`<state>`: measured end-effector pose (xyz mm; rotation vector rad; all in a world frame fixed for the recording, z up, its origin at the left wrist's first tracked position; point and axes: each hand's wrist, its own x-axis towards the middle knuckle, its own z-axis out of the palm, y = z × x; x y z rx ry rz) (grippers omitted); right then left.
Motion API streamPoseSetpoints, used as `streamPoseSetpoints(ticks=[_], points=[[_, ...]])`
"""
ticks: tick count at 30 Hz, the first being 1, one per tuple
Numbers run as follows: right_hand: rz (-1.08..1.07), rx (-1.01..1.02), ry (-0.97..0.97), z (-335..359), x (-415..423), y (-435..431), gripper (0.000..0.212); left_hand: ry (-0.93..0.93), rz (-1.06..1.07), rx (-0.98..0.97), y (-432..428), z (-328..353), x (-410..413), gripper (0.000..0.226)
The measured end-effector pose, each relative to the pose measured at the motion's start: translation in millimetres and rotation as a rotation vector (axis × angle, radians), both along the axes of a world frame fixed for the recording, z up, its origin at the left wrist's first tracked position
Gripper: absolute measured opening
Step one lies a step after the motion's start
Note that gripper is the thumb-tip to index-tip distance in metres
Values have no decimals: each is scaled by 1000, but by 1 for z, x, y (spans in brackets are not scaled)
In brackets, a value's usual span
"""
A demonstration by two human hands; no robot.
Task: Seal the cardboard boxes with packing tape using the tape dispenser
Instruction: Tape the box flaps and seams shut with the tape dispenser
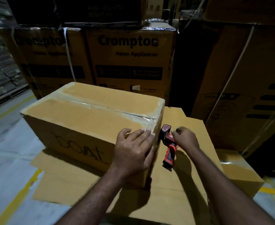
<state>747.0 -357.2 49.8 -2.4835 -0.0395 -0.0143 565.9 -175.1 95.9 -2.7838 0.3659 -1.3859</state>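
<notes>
The cardboard box (pixel 88 120) lies at the centre of the view on flattened cardboard sheets (pixel 174 192) spread over the floor (pixel 8 151). Clear packing tape (pixel 110 108) runs along its top seam from 10 o'clock to 3 o'clock and folds down over the right end. The near side carries a handwritten word in black marker.

The left grip (pixel 133 148) is spread apart, its fingers straight, lying flat over the box's near right corner. The fingertips reach across the top edge onto the tape there, and the thumb points toward 10 o'clock along the near side.

Just beside the box's right end, at 3 o'clock from that corner, stands the red and black tape dispenser (pixel 167 143). Its head is close against the box end and its handle slants down toward 6 o'clock, free of any fingers. The right grip (pixel 184 138) is curled and clamped on the dispenser's upper part from the right.

At 12 o'clock stand tall printed cartons (pixel 127 62) marked "Crompton Home Appliances". At 4 o'clock lies a smaller taped box (pixel 240 172). Yellow lines (pixel 16 197) cross the floor at 8 o'clock.
</notes>
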Motion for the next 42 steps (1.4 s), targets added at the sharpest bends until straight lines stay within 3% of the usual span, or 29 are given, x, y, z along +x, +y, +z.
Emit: streamPoseSetpoints(ticks=[3,6,9,13,18,21,25,27,28,30,33,35,42], points=[[74,422,-95,26,2,15,53,-10,-78,2,12,-1,-12,32],[148,627,-74,49,7,40,75,7,-110,22,30,-2,-29,34],[255,623,20,59,8,65,96,43,-119,35,50,-1,-44,31],[352,552,50,59,0,87,73,116,-58,35,78,3,-61,33],[356,527,82,58,-12,111,77,183,155,-78,114,1,-83,42],[367,517,74,58,-23,127,77,198,263,-338,127,-5,-92,49],[342,603,116,53,-34,142,77,92,254,-1011,137,-12,-100,53],[218,676,54,40,-41,142,66,62,249,-1145,144,-13,-99,48],[107,630,-33,29,-49,138,57,67,243,-1109,148,-16,-99,48],[-129,328,-153,-2,-67,126,46,75,219,-1020,153,-20,-98,51],[-192,-193,4,-49,-93,112,54,63,216,-1007,154,-22,-97,53],[-138,-393,103,-69,-97,106,63,47,213,-986,151,-21,-97,53],[-161,-403,112,-70,-63,85,65,15,160,-932,157,-21,-97,46]])
